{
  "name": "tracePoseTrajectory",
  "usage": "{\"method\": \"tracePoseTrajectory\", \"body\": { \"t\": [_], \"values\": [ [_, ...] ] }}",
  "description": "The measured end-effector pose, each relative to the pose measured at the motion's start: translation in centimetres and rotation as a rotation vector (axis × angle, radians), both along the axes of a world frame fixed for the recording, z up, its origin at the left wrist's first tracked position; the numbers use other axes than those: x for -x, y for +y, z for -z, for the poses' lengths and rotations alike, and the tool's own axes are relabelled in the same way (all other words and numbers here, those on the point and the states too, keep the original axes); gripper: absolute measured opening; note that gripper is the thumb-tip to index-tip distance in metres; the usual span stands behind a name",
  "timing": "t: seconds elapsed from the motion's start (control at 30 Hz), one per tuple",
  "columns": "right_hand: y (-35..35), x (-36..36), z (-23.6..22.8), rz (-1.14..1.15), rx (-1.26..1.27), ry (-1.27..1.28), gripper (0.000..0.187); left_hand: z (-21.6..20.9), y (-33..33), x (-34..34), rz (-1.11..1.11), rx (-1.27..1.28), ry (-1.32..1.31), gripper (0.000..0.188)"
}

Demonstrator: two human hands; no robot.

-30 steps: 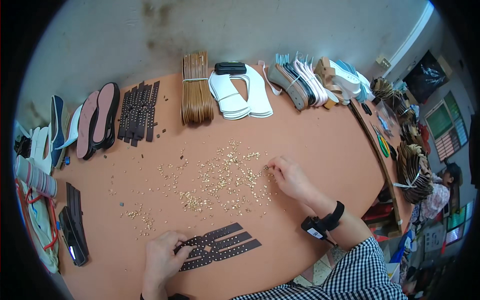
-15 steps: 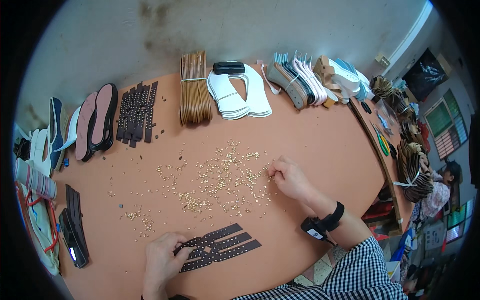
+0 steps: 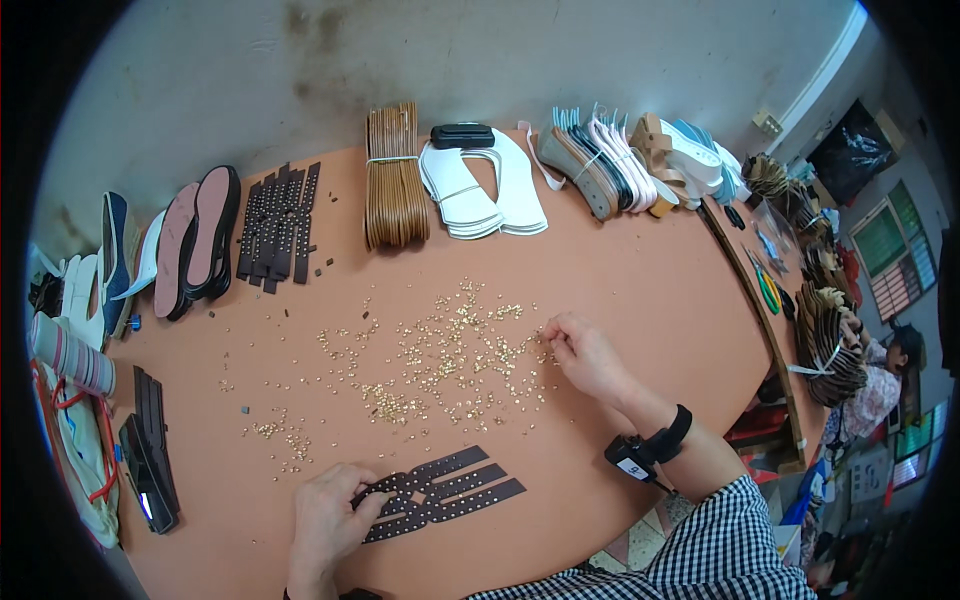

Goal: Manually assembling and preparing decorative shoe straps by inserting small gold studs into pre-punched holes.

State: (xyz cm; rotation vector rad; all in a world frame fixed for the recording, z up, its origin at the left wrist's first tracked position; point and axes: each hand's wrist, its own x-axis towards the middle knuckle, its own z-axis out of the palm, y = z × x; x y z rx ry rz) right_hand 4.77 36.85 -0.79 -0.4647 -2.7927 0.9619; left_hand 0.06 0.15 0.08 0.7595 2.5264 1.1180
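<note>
My left hand (image 3: 335, 515) is closed on the left end of a dark brown upper piece (image 3: 450, 492) with several strips, dotted with gold studs. Thumb and fingertips cover part of that end. Over on the right, my right hand (image 3: 588, 358) rests at the edge of a scatter of small gold studs (image 3: 450, 350). Its thumb and fingers are pressed together in a pinch; what is between them, if anything, is too small to make out. The upper piece lies flat on the brown tabletop (image 3: 660, 300), nearer to me than the loose studs.
Along the back stand stacked studded pieces (image 3: 278, 225), a tan strip bundle (image 3: 394, 180), white cut-outs (image 3: 510, 195) and tied wedge soles (image 3: 600, 165). Pink-topped soles (image 3: 208, 235) and a striped cup (image 3: 72, 355) are left. Pliers (image 3: 768, 290) lie right; another person (image 3: 870, 390) sits beyond.
</note>
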Motion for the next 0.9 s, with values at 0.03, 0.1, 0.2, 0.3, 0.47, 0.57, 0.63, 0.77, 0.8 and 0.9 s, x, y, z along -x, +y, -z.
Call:
{"method": "tracePoseTrajectory", "body": {
  "t": [0.03, 0.1, 0.2, 0.3, 0.47, 0.57, 0.63, 0.77, 0.8, 0.9],
  "values": [
    [-0.2, 0.1, -0.3, 0.005, 0.015, -0.014, 0.008, 0.0, 0.0, 0.0, 0.001, -0.001, 0.005, 0.017],
    [-0.3, 0.2, -0.6, -0.015, -0.012, -0.027, 0.007, 0.0, -0.1, 0.0, 0.006, 0.001, 0.013, 0.017],
    [-0.3, 0.4, -0.9, -0.081, -0.135, -0.042, 0.008, -0.1, -0.1, 0.0, 0.014, 0.008, 0.026, 0.017],
    [-0.5, 0.7, -1.2, -0.113, -0.224, -0.109, 0.011, -0.3, 0.0, 0.0, 0.012, 0.009, 0.027, 0.017],
    [-0.9, 1.3, -1.5, -0.151, -0.308, -0.196, 0.012, -0.5, -0.1, 0.0, 0.026, 0.025, 0.036, 0.018],
    [-0.7, 1.4, -1.6, -0.158, -0.354, -0.246, 0.012, -0.5, 0.0, 0.0, 0.020, 0.009, 0.015, 0.018],
    [-1.0, 1.5, -1.6, -0.188, -0.422, -0.232, 0.012, -0.3, 0.0, -0.1, 0.018, 0.009, 0.029, 0.017],
    [-1.2, 2.0, -2.2, -0.229, -0.494, -0.285, 0.013, -0.3, -0.1, -0.1, 0.020, 0.037, 0.022, 0.016],
    [-1.1, 2.1, -2.3, -0.246, -0.486, -0.264, 0.013, -0.3, -0.1, 0.0, 0.021, 0.029, 0.019, 0.016],
    [-0.5, 2.3, -2.3, -0.264, -0.467, -0.249, 0.014, -0.3, 0.0, 0.0, 0.023, 0.019, 0.015, 0.016]
  ]
}}
